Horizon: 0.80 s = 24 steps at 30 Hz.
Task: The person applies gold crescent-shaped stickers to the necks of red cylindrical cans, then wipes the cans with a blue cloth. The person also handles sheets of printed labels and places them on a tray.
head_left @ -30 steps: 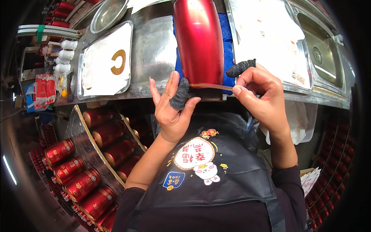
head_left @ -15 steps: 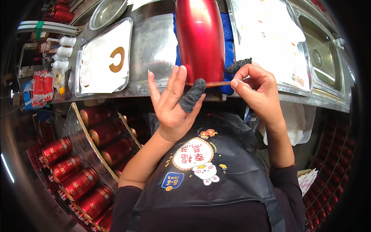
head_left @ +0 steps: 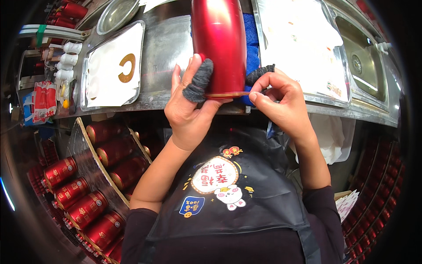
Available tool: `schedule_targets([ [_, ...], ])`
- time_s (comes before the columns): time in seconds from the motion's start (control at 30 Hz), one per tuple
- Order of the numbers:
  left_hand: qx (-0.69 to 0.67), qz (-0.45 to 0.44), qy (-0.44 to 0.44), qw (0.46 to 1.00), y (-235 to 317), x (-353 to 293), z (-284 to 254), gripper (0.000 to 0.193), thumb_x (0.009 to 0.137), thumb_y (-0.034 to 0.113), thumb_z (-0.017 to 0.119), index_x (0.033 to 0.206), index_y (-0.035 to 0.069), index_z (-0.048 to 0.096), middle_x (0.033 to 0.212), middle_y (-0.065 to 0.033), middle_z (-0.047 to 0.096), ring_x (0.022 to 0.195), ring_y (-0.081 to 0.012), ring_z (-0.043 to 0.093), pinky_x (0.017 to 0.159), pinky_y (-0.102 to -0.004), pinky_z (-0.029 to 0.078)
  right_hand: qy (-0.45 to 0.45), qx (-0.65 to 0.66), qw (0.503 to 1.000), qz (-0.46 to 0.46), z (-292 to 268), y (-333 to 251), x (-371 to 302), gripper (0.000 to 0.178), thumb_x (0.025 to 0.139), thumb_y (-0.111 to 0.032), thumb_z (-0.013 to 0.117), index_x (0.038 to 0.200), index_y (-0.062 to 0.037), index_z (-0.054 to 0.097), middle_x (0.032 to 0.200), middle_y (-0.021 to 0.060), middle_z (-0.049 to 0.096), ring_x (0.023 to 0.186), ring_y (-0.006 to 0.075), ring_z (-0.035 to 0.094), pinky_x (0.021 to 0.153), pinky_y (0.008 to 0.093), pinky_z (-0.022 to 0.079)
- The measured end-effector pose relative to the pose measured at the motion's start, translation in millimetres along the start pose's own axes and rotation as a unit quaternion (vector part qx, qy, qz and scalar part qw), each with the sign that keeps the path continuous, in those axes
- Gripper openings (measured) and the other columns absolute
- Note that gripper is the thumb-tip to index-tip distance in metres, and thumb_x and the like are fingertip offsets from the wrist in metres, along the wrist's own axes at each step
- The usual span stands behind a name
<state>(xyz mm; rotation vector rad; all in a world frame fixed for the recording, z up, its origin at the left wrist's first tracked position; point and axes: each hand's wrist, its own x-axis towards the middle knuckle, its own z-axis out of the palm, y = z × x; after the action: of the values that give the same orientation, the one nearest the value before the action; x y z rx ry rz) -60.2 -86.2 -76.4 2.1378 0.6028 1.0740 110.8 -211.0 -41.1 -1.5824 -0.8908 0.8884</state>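
Observation:
A large glossy red bottle (head_left: 221,48) lies on a folded blue cloth (head_left: 251,44), its base end toward me. A thin gold-brown strip (head_left: 228,94) runs along the rim of that end and sticks out to the right. Its free end is pinched between the thumb and a finger of my right hand (head_left: 281,102). My left hand (head_left: 187,108) is against the bottle's left side, with the thumb under the base rim and a grey finger cot (head_left: 200,82) on the index finger. Another dark grey cot (head_left: 259,75) covers my right index finger.
On the left, a tray (head_left: 142,66) carries white sheets and a gold C-shaped sticker (head_left: 127,68). A metal bowl (head_left: 115,17) stands behind it. Right of the cloth are a paper-covered tray (head_left: 349,99) and a sink (head_left: 367,66). Red canisters (head_left: 88,207) crowd the lower left.
My left hand has gone from spread fingers beside the base to lying against the bottle with its thumb at the rim. The right hand keeps its pinch on the strip. The view has shifted slightly.

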Motion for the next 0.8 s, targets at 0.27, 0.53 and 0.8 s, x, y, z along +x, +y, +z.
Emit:
schedule_targets([
  [0.27, 0.049, -0.006, -0.011, 0.999, 2, -37, -15, 0.046, 0.077, 0.009, 0.084, 0.117, -0.005, 0.068, 0.138, -0.022, 0.059, 0.122, -0.0339, 0.062, 0.116, -0.0609, 0.023, 0.0, 0.059, 0.997, 0.041, -3, -23, -12, 0.008, 0.083, -0.004, 0.069, 0.08, -0.0026, 0.062, 0.079, -0.0048, 0.055, 0.065, 0.0003, 0.049, 0.059, 0.0173, 0.036],
  [0.53, 0.13, 0.066, -0.04, 0.988, 2, -34, -14, 0.038, 0.077, 0.01, 0.083, 0.112, -0.002, 0.071, 0.14, -0.0218, 0.058, 0.119, -0.0343, 0.064, 0.116, -0.0644, 0.015, 0.015, 0.059, 0.996, 0.059, -9, -15, -9, 0.009, 0.085, -0.007, 0.07, 0.081, -0.0033, 0.063, 0.079, -0.0048, 0.055, 0.065, 0.0, 0.048, 0.058, 0.0168, 0.035],
  [0.8, 0.175, 0.106, -0.045, 0.978, 11, -22, -15, 0.036, 0.075, 0.008, 0.083, 0.11, 0.008, 0.074, 0.14, -0.0224, 0.057, 0.123, -0.037, 0.062, 0.115, -0.0644, 0.016, 0.01, 0.059, 0.998, 0.037, -8, -2, -6, 0.01, 0.086, -0.007, 0.071, 0.081, -0.0031, 0.064, 0.081, -0.0053, 0.055, 0.066, -0.0008, 0.048, 0.058, 0.0165, 0.035],
])
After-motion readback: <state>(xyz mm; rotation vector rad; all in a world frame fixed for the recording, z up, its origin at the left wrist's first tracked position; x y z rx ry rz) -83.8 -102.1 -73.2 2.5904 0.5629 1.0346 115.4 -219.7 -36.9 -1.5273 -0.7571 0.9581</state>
